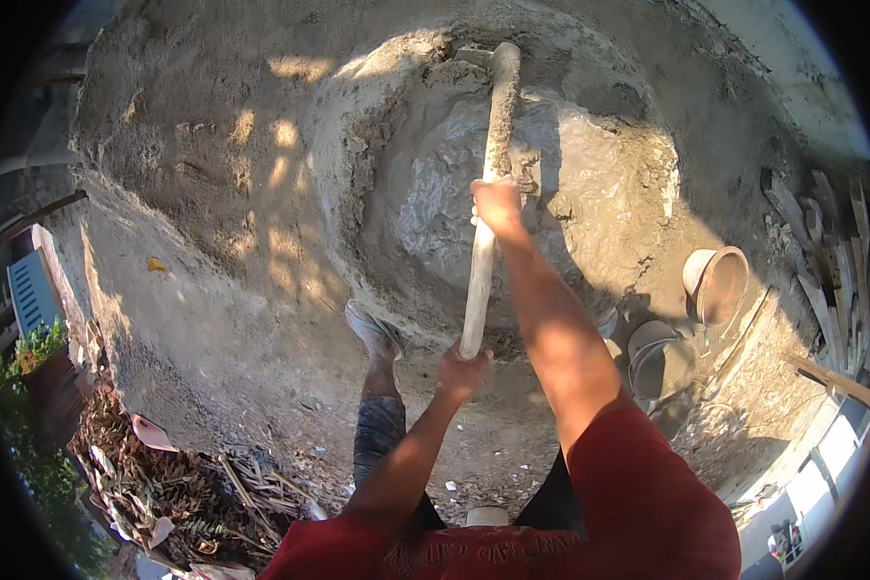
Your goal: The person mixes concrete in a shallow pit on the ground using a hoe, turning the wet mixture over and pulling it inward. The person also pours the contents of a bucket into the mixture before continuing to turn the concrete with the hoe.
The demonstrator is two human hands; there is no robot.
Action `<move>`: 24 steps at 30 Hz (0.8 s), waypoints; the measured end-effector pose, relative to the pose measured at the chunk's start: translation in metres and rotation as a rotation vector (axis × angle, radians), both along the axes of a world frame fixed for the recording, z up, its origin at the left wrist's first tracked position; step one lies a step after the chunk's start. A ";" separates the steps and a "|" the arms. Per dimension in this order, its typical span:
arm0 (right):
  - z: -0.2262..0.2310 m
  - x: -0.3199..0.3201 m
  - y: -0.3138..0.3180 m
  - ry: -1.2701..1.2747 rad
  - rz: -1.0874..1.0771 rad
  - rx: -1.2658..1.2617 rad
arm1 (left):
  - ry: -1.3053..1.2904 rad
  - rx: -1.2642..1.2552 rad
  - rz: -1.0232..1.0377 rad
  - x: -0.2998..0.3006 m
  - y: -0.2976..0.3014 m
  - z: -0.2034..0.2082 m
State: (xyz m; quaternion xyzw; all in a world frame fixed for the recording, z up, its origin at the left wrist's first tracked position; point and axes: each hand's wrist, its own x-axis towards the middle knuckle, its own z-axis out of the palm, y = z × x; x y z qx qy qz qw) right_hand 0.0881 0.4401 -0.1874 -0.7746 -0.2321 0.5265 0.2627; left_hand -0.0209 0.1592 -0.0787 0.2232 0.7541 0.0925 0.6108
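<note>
We wrap our left hand (462, 373) tightly around the near end of a long wooden handle (480, 280). To the right sit a grey bucket (662, 362) and, farther, a pale bucket (702, 271). Our right hand (498, 203) clasps the shaft higher, above wet grey mix (440, 198); the caked tool head (506, 60) lies at the mix's far rim.

We see only part of the hoe blade (473, 57)
The view's lower edge cuts off our red shirt (648, 493).
</note>
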 end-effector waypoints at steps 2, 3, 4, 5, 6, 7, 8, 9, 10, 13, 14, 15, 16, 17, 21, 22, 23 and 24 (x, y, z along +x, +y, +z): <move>0.019 -0.001 -0.045 0.288 -0.103 -0.103 | -0.033 -0.004 -0.129 -0.010 -0.030 0.011; 0.039 0.014 -0.072 0.310 0.004 -0.050 | -0.024 -0.073 -0.130 0.000 -0.044 0.029; 0.039 0.032 -0.098 0.268 -0.052 -0.168 | -0.039 -0.135 -0.144 0.019 -0.060 0.051; 0.056 0.027 -0.119 0.281 -0.080 -0.239 | -0.001 0.012 -0.124 0.018 -0.100 0.050; 0.074 0.023 -0.141 0.328 -0.087 -0.172 | 0.036 0.155 -0.104 0.018 -0.138 0.046; 0.090 0.027 -0.161 0.359 -0.112 -0.106 | 0.023 0.159 -0.101 0.022 -0.155 0.055; 0.106 0.027 -0.173 0.350 -0.110 -0.098 | 0.057 0.103 -0.208 0.021 -0.166 0.061; 0.123 0.024 -0.183 0.304 -0.154 -0.060 | 0.097 0.044 -0.313 0.018 -0.170 0.065; 0.140 0.019 -0.186 0.263 -0.197 -0.027 | 0.098 0.043 -0.311 0.012 -0.169 0.064; 0.200 0.009 -0.152 0.256 -0.164 0.157 | -0.043 0.150 -0.162 -0.008 -0.129 0.054; 0.216 0.003 -0.131 0.223 -0.167 0.217 | -0.049 0.229 -0.194 -0.014 -0.096 0.049; 0.229 -0.002 -0.101 0.190 -0.171 0.284 | -0.063 0.069 -0.207 -0.018 -0.054 0.046; 0.236 -0.003 -0.070 0.227 -0.142 0.344 | -0.071 0.458 -0.094 -0.017 -0.012 0.046; 0.238 -0.008 -0.037 0.278 -0.109 0.406 | -0.060 0.252 -0.085 -0.023 0.017 0.034; 0.189 -0.029 0.056 0.023 0.197 0.358 | -0.129 0.279 0.062 -0.010 0.061 0.020; 0.148 -0.032 0.046 -0.025 0.312 0.257 | -0.171 0.247 0.233 0.021 0.030 0.022; 0.096 -0.027 0.028 -0.084 0.423 0.152 | -0.225 0.210 0.401 0.061 -0.005 0.028; 0.060 -0.020 -0.004 -0.228 0.459 0.133 | -0.152 -0.041 0.362 0.082 -0.007 0.053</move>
